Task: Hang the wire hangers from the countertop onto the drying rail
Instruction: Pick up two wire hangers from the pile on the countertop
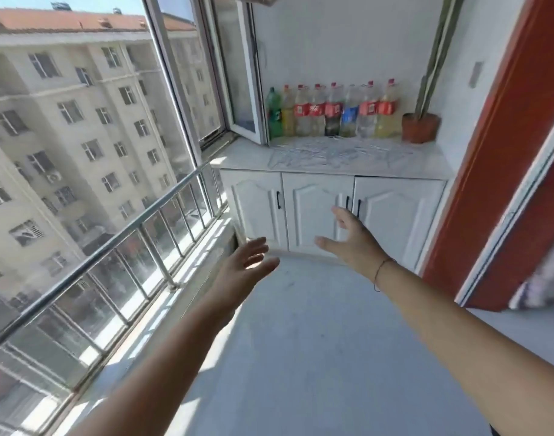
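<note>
Several thin white wire hangers point(329, 154) lie spread flat on the pale countertop point(241, 152) of a white cabinet at the far end of the balcony. My left hand point(246, 262) is stretched out ahead, fingers apart, holding nothing, well short of the cabinet. My right hand point(351, 237) is also extended with fingers spread and empty, in front of the cabinet doors and below the countertop. No drying rail is in view.
A row of several plastic soda bottles point(332, 111) stands along the back wall, with a potted plant point(422, 127) at the right. An open window sash point(238, 73) juts over the counter's left end. A metal guard railing point(112, 247) runs along the left; a red door frame point(489, 152) stands right.
</note>
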